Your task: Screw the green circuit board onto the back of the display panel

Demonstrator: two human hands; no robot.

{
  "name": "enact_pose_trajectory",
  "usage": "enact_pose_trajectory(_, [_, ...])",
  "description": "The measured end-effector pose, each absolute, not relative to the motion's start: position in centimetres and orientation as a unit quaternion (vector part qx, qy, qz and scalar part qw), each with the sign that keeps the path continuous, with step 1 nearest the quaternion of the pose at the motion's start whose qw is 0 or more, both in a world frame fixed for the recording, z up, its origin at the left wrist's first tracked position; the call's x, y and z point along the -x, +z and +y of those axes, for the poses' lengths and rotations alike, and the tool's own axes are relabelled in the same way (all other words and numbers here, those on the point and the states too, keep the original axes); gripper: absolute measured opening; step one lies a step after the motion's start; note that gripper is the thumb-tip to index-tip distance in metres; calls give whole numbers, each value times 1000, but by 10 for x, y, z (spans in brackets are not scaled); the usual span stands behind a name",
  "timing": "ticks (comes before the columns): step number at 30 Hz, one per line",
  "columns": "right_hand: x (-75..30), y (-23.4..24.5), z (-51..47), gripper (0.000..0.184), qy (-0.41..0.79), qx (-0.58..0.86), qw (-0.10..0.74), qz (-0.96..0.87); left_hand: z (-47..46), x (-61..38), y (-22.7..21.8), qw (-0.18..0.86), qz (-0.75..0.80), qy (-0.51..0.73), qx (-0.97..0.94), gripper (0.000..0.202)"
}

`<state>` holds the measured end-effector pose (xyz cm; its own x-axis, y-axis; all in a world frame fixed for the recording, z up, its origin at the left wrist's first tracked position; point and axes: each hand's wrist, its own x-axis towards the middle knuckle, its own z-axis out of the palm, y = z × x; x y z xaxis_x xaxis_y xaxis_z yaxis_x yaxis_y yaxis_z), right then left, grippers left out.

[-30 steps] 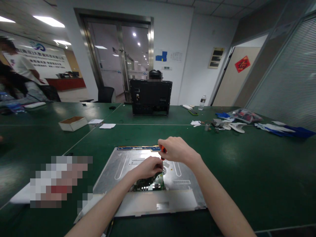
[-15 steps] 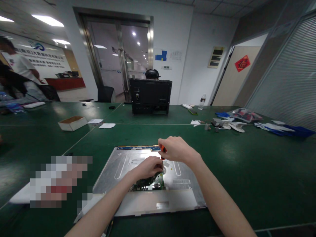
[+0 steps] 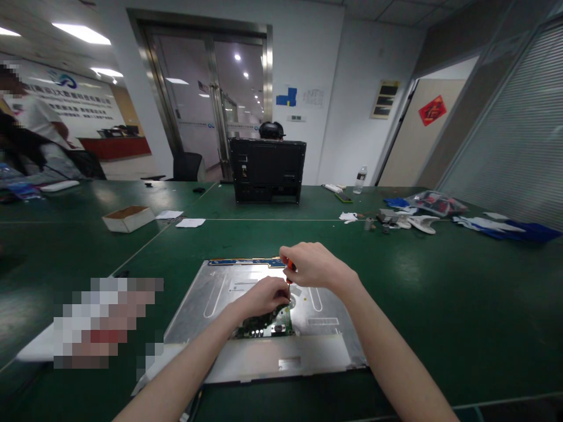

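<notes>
My right hand (image 3: 310, 264) is closed around the red-orange handle of a screwdriver (image 3: 290, 265). The tool stands nearly upright, its thin shaft pointing down at a flat metal panel (image 3: 196, 310), apparently the back of a display. Beside the shaft, my left hand (image 3: 268, 296) is curled with its fingertips together, low over a green circuit board (image 3: 284, 322); whatever those fingers pinch is hidden. The screwdriver's tip is hard to make out by these fingertips. Along the panel's far edge runs a narrow blue circuit strip (image 3: 244, 262).
A black monitor casing (image 3: 268, 170) stands across the green table (image 3: 422, 328), a person behind it. An open box (image 3: 128, 219) and papers (image 3: 190, 223) lie left. A bottle (image 3: 360, 180), gloves (image 3: 422, 224) and bags lie right. Other people are at far left.
Both hands keep nearly the same place and grip on the panel. The whole view has shifted very slightly.
</notes>
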<state>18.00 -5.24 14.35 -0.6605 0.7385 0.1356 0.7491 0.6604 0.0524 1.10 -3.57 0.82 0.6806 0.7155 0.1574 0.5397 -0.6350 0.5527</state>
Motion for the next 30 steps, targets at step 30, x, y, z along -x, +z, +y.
enact_pose_trajectory(30, [-183, 143, -52, 18, -52, 410, 32, -910, -36, -8, 10, 248, 344, 185, -887, 16])
